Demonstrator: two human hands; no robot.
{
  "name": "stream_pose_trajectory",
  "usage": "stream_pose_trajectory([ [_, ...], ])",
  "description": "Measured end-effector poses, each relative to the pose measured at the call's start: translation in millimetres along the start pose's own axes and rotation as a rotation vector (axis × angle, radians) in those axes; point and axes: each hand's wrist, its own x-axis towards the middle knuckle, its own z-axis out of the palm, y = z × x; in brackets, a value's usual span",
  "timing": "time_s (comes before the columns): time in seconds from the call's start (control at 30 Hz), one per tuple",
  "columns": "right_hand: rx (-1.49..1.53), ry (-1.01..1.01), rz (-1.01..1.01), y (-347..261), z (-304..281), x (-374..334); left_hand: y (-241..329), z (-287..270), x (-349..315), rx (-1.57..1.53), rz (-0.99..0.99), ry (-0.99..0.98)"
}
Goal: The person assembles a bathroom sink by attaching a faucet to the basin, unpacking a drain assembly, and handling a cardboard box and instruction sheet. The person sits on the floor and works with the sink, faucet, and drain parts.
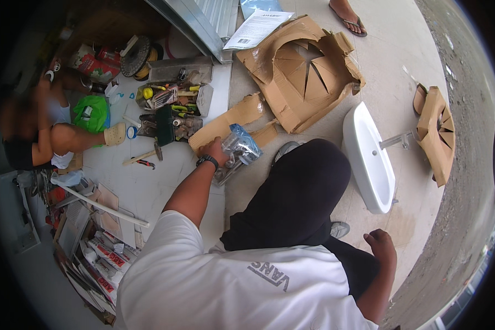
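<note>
My left hand (215, 149) reaches down and forward to a clear plastic bag (241, 144) with metal fittings inside, and its fingers grip the bag's left side just above the floor. A black watch sits on that wrist. My right hand (381, 245) hangs at the lower right with its fingers curled in, holding nothing that I can see. A white ceramic washbasin (368, 159) with a metal tap on its right side lies on the floor between my hands, to the right of my dark-trousered knee.
A torn cardboard package (302, 71) lies ahead, another piece (437, 129) right of the basin. An open toolbox (170, 107) with several tools stands on the left. A seated person (44, 129) is at the far left. Boxes and boards (96, 247) pile at lower left. A sandalled foot (346, 16) stands at the top.
</note>
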Motion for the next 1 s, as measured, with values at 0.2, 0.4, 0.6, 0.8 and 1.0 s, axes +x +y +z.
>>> stream_pose_trajectory([
  [0.2, -0.06, -0.114, 0.128, 52.1, -5.5, 35.3, 13.8, -30.4, -18.4, -0.192, 0.216, -0.149],
  [0.4, -0.224, -0.321, 0.257, 143.3, 14.2, 118.7, 40.8, -83.8, -86.4, -0.45, 0.394, -0.085],
  [0.6, 0.314, 0.007, 0.521, 215.8, 55.1, 197.8, 102.5, -153.1, -157.8, -0.382, 0.509, 0.24],
  [0.8, 0.79, 0.416, 0.682, 189.5, 98.0, 276.6, 173.2, -234.8, -201.1, -0.279, 0.504, 0.531],
  [1.0, 0.922, 0.578, 0.863, 193.3, 106.8, 302.8, 238.4, -286.0, -247.8, -0.42, 0.548, 0.794],
])
